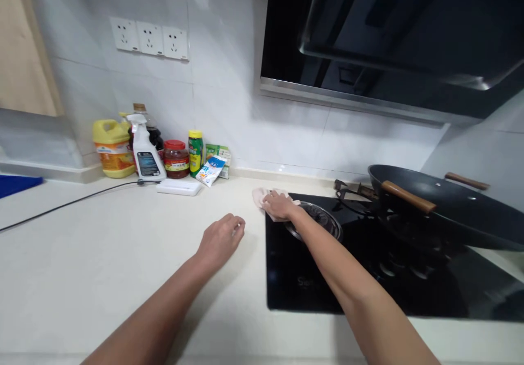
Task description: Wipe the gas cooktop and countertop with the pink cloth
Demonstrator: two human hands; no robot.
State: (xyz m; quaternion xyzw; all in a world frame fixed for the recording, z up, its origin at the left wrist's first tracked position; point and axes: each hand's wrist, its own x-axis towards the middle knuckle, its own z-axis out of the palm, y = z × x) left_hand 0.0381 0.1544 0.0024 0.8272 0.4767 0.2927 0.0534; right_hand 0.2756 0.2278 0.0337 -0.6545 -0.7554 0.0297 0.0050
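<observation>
My right hand [279, 205] presses a pale pink cloth [259, 196] onto the back left corner of the black glass cooktop [298, 277], with its fingers bent over the fabric. The cloth overlaps the cooktop's edge and the pale counter beside it. Close to my right wrist is the round left burner [327, 220], partly covered by my forearm. My left hand [221, 238] hovers over or rests on the counter left of the cooktop. Its fingers are curled in loosely, and I see nothing held in them.
A large black wok [462, 201] with wooden handles stands on the right side. Along the wall are a spray bottle [148, 155], a yellow jug [112, 149], a red-lidded jar [176, 160], a green container [195, 155] and packets [212, 169]. A range hood [368, 95] hangs above.
</observation>
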